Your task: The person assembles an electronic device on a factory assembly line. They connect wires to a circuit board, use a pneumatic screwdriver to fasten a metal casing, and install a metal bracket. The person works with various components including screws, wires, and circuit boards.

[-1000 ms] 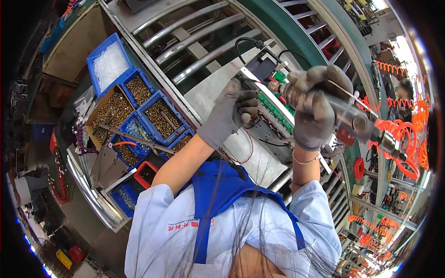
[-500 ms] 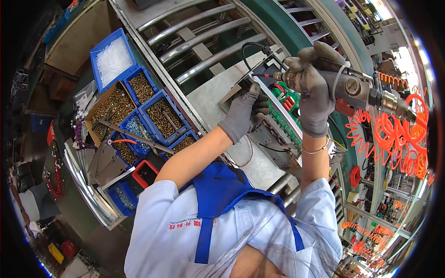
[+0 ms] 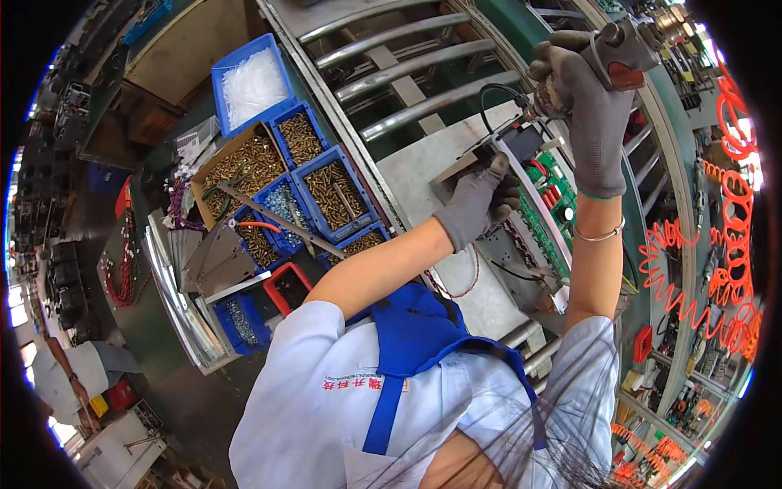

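My right hand, in a grey work glove, grips an air screwdriver with a grey body, its nose pointing down and left. The nose hangs over the far end of an open metal housing. Inside the housing sits a green circuit board with red parts. My left hand, gloved the same way, lies at the housing's left side with fingers curled; anything in them is hidden. Its thumb points at a black block at the housing's far end. A black cable loops beyond it.
At left stand blue bins of brass-coloured screws, a cardboard box of more, and a blue bin of clear plastic pieces. Metal conveyor rollers run beyond the grey plate. Orange coiled hoses hang at right.
My right hand has moved away and up with the air screwdriver, which now tilts more steeply. My left hand stays beside the housing. The whole view has shifted, moving the scene rightward.
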### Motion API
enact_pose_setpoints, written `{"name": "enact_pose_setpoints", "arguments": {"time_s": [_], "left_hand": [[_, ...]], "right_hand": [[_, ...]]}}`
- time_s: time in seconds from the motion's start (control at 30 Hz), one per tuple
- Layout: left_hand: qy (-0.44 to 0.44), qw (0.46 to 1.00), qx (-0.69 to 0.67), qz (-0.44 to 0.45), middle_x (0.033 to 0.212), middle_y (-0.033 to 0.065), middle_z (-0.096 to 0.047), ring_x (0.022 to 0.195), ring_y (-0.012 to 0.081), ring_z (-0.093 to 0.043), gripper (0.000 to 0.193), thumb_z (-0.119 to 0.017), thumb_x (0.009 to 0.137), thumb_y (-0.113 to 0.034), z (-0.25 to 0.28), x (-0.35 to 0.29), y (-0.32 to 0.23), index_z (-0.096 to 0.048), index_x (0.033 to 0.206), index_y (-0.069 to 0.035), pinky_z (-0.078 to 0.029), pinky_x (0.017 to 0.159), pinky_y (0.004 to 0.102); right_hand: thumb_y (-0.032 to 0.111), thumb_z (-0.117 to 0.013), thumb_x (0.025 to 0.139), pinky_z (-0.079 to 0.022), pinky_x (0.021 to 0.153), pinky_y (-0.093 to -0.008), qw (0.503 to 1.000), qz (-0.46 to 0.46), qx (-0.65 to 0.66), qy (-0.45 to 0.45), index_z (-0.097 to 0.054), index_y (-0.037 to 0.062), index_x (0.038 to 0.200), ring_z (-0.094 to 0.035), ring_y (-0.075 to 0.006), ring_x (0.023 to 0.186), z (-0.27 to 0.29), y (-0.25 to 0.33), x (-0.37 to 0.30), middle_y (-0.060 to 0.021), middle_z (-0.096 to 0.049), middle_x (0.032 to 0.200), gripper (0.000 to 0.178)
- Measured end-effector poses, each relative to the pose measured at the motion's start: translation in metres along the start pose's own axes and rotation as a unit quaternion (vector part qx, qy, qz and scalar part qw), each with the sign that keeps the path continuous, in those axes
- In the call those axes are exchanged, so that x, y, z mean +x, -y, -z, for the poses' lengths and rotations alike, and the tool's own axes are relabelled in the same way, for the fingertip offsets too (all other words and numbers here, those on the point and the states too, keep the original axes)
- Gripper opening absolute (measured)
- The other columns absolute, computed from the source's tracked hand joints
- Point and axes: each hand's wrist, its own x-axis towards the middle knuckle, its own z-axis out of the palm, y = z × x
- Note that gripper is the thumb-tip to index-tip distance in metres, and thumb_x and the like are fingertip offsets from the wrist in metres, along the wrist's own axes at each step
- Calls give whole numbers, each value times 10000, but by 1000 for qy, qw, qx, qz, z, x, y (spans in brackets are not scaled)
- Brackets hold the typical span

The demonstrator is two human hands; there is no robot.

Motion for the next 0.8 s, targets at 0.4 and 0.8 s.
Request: {"name": "enact_pose_setpoints", "arguments": {"time_s": [0.4,0.8], "left_hand": [[21,999,-34,0,707,45,-585,551,143,-567,487,-697,811,-508,5,4,5,-590,878,-38,-437,415,220],[24,999,36,1,701,34,-565,545,130,-568,480,-652,847,-516,7,4,-2,-544,839,-49,-462,411,189]], "right_hand": [[69,-582,858,-516,604,-257,998,-47,-6,-29,-643,-61,1010,-661,-159,719,4,-3,-3,-128,-679,825,209],[107,-777,742,-493,594,-213,948,228,-47,-219,-418,23,1294,-569,-72,651,-19,9,4,-39,-617,861,664]]}}
